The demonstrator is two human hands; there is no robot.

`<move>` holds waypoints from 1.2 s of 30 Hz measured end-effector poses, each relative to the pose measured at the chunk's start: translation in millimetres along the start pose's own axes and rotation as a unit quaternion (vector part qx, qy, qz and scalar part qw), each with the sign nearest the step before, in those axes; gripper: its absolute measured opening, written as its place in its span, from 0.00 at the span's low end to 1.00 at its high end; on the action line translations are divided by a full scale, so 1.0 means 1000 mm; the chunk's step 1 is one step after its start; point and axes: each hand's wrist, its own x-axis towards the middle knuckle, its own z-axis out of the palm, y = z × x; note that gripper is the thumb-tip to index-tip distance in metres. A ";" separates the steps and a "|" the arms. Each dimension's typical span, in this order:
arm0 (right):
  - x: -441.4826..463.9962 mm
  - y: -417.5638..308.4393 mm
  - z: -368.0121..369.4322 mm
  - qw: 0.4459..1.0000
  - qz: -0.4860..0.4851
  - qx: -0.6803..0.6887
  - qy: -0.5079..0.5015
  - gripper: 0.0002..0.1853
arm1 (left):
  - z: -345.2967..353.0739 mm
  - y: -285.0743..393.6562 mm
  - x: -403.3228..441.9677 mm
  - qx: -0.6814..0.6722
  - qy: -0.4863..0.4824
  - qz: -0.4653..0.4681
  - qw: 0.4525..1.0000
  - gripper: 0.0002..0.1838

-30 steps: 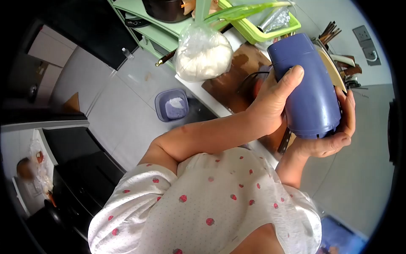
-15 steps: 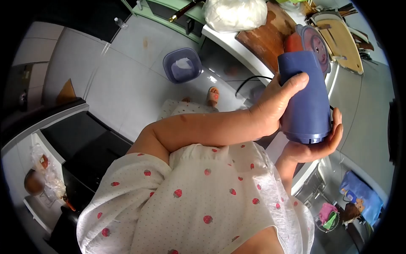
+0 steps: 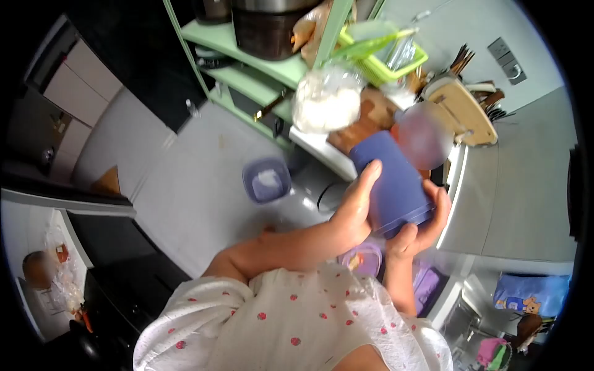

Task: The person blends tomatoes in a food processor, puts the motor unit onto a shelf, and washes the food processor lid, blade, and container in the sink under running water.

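A dark blue cylindrical device (image 3: 394, 183) is tilted between both hands over the counter's front edge. My left hand (image 3: 357, 204) grips its left side, thumb laid along the body. Around the lower right end curls my right hand (image 3: 421, 230), with the thumb near the base. Behind the device a round reddish see-through lid or bowl (image 3: 425, 136) appears blurred. A brown wooden board (image 3: 362, 127) lies on the counter, beside a clear bag of white stuff (image 3: 326, 102).
Green shelves (image 3: 257, 83) hold dark pots at the back. A lime basket (image 3: 387, 65) and a cutting board (image 3: 461, 111) stand on the counter. A purple bin (image 3: 266, 179) sits on the floor. The sink (image 3: 463, 309) is at lower right, a black cabinet (image 3: 127, 244) at left.
The view has shifted. Both hands and the blue device are lower and further left in view, and the device leans more to the left. Both hands keep their hold.
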 end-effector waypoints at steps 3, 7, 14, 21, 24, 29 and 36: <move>0.017 -0.004 -0.006 1.000 -0.026 0.007 -0.008 0.28 | 0.010 0.000 -0.007 0.014 0.049 0.009 0.999 0.31; 0.036 -0.012 -0.007 0.998 -0.028 0.051 -0.014 0.16 | 0.015 0.001 -0.014 0.018 0.037 0.052 0.998 0.31; 0.053 -0.013 0.003 0.978 0.027 0.199 -0.060 0.11 | 0.007 0.008 -0.029 0.031 0.030 0.121 0.992 0.29; 0.069 -0.012 0.021 0.856 0.254 0.448 -0.042 0.17 | 0.024 0.029 -0.050 -0.007 0.056 0.154 0.986 0.33; 0.063 -0.034 0.033 0.850 0.237 0.465 -0.067 0.23 | 0.028 0.043 -0.055 -0.001 0.026 0.170 0.985 0.33; 0.041 -0.045 0.066 0.911 0.183 0.362 -0.077 0.21 | 0.025 0.089 -0.068 -0.022 -0.025 0.215 0.976 0.29; 0.085 -0.098 0.088 0.860 0.216 0.449 -0.106 0.26 | 0.042 0.160 -0.094 0.003 -0.024 0.308 0.951 0.31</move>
